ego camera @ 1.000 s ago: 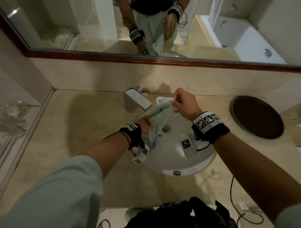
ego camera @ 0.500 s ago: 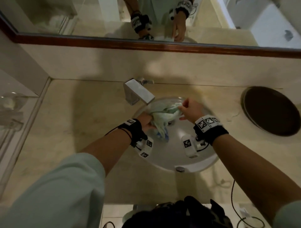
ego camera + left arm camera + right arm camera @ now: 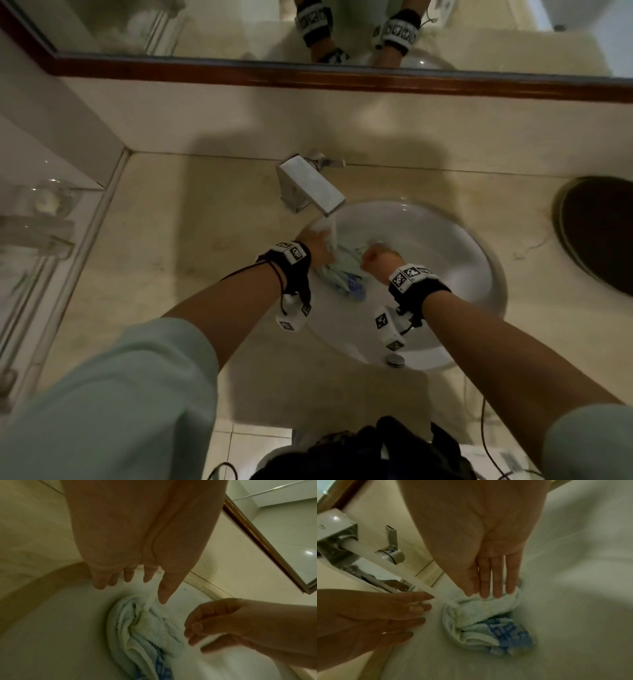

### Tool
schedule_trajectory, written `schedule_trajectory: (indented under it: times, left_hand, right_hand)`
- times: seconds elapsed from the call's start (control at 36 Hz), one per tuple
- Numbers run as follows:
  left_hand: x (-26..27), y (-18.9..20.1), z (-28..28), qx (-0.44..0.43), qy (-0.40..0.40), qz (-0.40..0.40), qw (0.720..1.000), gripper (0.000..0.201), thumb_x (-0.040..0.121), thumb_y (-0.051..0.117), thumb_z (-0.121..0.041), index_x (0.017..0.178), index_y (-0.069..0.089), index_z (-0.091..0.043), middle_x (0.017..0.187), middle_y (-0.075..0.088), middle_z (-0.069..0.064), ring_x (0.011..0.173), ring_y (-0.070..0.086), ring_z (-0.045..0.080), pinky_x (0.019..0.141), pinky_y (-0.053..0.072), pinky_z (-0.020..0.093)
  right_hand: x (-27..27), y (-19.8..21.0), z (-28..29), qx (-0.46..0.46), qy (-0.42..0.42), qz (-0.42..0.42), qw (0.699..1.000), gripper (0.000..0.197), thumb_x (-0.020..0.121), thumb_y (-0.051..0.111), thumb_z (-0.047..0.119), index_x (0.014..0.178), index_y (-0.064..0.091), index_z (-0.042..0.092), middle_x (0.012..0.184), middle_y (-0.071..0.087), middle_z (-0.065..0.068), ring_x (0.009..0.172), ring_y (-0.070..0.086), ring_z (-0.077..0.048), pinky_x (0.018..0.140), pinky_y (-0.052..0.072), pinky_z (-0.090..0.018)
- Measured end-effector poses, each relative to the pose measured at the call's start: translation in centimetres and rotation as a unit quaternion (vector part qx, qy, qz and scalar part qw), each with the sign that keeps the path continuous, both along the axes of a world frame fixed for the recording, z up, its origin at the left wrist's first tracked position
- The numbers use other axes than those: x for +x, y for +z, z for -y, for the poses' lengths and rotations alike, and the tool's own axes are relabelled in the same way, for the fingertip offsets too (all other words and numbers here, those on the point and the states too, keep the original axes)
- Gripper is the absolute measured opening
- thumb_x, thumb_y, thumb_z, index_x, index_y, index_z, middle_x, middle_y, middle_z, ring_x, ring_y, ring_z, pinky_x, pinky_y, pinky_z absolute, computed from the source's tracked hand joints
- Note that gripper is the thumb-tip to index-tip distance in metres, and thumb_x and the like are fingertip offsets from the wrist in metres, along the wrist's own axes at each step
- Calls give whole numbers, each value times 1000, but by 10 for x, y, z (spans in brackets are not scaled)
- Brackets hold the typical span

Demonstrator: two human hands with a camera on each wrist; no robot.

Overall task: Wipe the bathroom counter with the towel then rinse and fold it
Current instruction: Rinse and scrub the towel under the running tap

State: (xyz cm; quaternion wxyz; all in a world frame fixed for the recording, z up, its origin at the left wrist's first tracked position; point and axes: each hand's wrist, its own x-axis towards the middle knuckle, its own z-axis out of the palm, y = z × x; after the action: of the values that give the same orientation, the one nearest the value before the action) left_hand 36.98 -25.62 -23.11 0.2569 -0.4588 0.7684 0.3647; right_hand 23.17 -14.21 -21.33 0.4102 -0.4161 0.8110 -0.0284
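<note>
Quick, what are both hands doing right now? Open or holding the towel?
Left hand: open, fingers straight, above the towel in the sink, holding nothing.
Right hand: open, straight fingertips pressing on the towel.

Under my hands: towel (image 3: 481, 609), pale mint-white terry with a blue checked band at its 5 o'clock end (yellowish staining on the folds). Sink (image 3: 445, 260), white. Counter (image 3: 191, 246), beige marble. Faucet (image 3: 310, 186), chrome. Tray (image 3: 603, 233) at 3 o'clock, dark brown.
</note>
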Motion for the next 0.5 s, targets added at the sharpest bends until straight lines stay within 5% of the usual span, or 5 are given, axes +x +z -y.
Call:
schedule_trajectory:
  times: [0.08, 0.14, 0.22, 0.31, 0.5]
  left_hand:
    - [-2, -13, -4, 11, -25, 13, 1000, 85, 84, 53, -62, 151, 15, -25, 157, 18, 3, 140, 26, 31, 113, 26, 44]
    - [-2, -52, 1, 6, -56, 0, 998, 92, 85, 55, -61, 152, 1, -27, 158, 7, 3, 143, 15, 27, 117, 17, 43]
    - [-2, -29, -20, -62, -61, 31, 996, 115, 79, 67, -53, 149, -16, -16, 158, -15, 11, 146, 3, 32, 118, 12, 43]
    - [-10, -13, -34, -119, -38, 7, 992, 89, 84, 67, -29, 150, 14, -5, 158, 4, 18, 144, 14, 34, 116, 19, 43]
    - [-20, -20, -35, -41, -46, 15, 998, 102, 91, 60, -40, 148, -19, -10, 156, -22, 12, 146, -13, 29, 119, -3, 41]
  right_hand:
    - [-8, -15, -4, -66, -6, 6, 998, 64, 85, 70, 22, 141, 40, 9, 146, 38, -14, 134, 38, -29, 107, 32, -30]
    - [-8, -23, -2, -49, 11, 3, 999, 88, 82, 73, 30, 150, 20, 14, 156, 20, -12, 143, 21, -28, 116, 22, -35]
    - [-1, -31, 5, -36, 44, -19, 998, 109, 78, 73, 46, 153, -3, 18, 160, 4, -8, 147, 4, -28, 119, 13, -43]
    - [8, -41, 9, -50, 92, -49, 993, 117, 74, 73, 54, 152, -7, 22, 161, 0, -7, 148, -1, -29, 119, 8, -49]
    - [17, -61, 17, 36, 135, -73, 988, 121, 72, 71, 60, 148, -18, 34, 158, -19, -9, 145, -11, -39, 114, 4, -63]
